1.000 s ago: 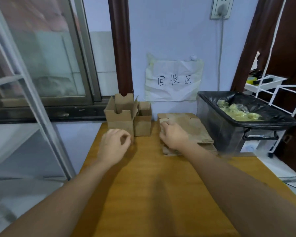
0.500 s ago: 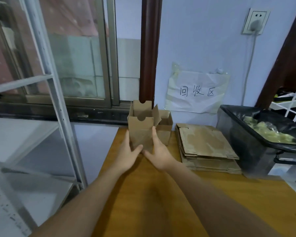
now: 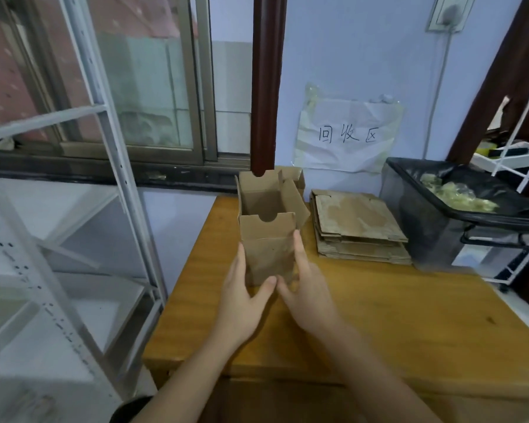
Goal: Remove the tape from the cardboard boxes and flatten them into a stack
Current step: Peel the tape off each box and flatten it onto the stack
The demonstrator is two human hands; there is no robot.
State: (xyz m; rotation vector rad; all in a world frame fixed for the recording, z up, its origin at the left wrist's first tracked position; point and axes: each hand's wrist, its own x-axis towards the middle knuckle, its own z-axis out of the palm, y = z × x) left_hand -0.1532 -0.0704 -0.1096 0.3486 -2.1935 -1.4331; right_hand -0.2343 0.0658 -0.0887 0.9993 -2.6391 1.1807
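An upright brown cardboard box with its top flaps open stands on the wooden table. My left hand holds its left side, thumb on the front face. My right hand holds its right side, a finger stretched up along the edge. A second small open box stands behind it, mostly hidden. To the right lies a stack of flattened boxes.
A black bin lined with a bag and holding crumpled tape sits at the table's right end. A white metal shelf frame stands left of the table. A white wire rack is at the far right. A paper sign hangs on the wall.
Both hands left the table and the flat stack, closed on the open box and drew it toward me, away from the second box. The view shifted left.
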